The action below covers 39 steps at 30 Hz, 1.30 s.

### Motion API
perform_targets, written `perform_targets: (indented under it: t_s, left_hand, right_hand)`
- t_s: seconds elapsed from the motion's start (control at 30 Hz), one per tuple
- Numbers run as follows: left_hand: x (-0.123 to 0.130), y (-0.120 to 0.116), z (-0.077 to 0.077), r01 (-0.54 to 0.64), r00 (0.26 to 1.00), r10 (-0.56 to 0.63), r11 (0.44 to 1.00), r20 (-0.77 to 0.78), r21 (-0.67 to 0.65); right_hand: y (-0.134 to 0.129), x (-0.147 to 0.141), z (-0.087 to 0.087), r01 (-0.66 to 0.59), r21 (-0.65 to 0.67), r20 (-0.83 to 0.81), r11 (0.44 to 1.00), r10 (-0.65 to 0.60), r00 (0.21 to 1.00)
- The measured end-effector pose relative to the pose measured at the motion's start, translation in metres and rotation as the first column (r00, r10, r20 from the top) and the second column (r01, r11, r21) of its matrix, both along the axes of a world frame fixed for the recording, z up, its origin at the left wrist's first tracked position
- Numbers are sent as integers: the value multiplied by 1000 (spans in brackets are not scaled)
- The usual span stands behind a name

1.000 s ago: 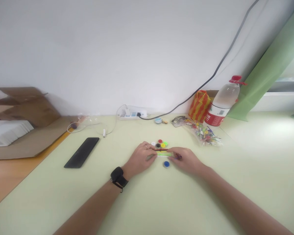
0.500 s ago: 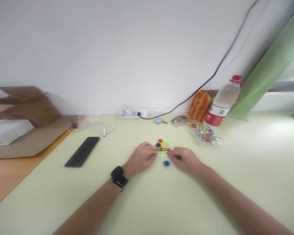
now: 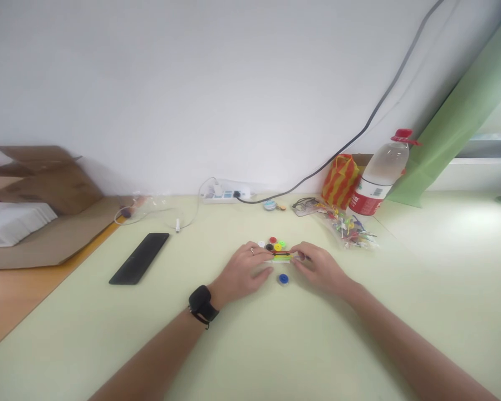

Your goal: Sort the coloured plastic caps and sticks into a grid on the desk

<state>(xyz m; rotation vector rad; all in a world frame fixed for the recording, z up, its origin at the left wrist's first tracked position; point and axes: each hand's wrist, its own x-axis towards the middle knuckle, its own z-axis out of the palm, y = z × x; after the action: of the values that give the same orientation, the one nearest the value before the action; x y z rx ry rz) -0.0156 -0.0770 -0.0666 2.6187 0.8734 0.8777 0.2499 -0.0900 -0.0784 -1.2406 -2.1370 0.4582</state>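
Note:
Between my hands, several thin coloured plastic arrows [image 3: 281,255] lie side by side in red, black, yellow-green and white. My left hand [image 3: 244,272] rests at their left ends, fingers stretched along them and the thumb apart below. At the right ends, my right hand [image 3: 317,267] has its thumb and fingertips closed around the arrows. Just beyond is a cluster of small round discs, among them a red disc [image 3: 273,240], a black disc [image 3: 269,247] and a yellow disc [image 3: 278,247]. A blue disc [image 3: 283,279] sits alone on the near side.
A black flat slab [image 3: 140,259] lies to the left. Behind are a power strip [image 3: 227,193], a charging cable and a round tin [image 3: 270,205]. On the right stand a large bottle [image 3: 378,178], a striped bag [image 3: 340,181] and a clear bag of coloured pieces [image 3: 353,229]. An opened cardboard box [image 3: 67,184] is far left.
My left thumb has come away from the arrows and moved nearer to me. My right hand has shifted slightly right, and the arrows have drawn closer together.

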Motion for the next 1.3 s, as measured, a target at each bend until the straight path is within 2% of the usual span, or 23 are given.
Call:
perform_targets:
  t_s: [0.1,0.2,0.33,0.43,0.5,0.6,0.7,0.83,0.9,0.97,1.07,1.3]
  left_hand:
    - [10,-14,4,82,996,-83,996,-25,-33]
    - [19,-23,3,139,987,-145,986,-67,-96]
    - [22,-24,1,138,987,-151,968,-49,-210]
    - [21,-23,3,90,996,-79,927,47,-364]
    - [20,-22,4,88,987,-8,868,163,-489]
    - [22,-20,1,150,927,113,762,357,-630]
    - [26,-18,-2,216,845,222,692,487,-689]
    - [29,-18,-1,273,799,256,652,544,-707]
    - [30,-19,2,295,800,234,647,552,-703]
    - [30,-20,5,295,802,217,666,556,-685]
    - [30,-21,5,238,809,217,729,546,-642]
    - [27,-21,0,156,831,176,837,528,-524]
  right_hand:
    - [2,3,3,-49,20,-79,999,50,996]
    - [1,2,3,-51,1,-92,999,50,994]
    - [-7,-1,8,10,-136,-88,991,-22,996]
    - [-11,-4,16,-1,-162,-181,987,-29,983]
    - [-12,-5,20,-39,-123,-252,992,7,968]
    - [-12,-9,24,-120,-105,-340,987,77,937]
    - [-17,-18,25,-202,-104,-419,974,141,897]
    - [-27,-34,21,-227,-64,-511,972,163,844]
    - [-30,-39,18,-209,-91,-553,974,125,824]
    - [-30,-41,15,-196,-137,-558,971,87,825]
    - [-29,-40,14,-170,-160,-536,972,59,842]
    - [-27,-35,17,-73,-91,-446,993,25,895]
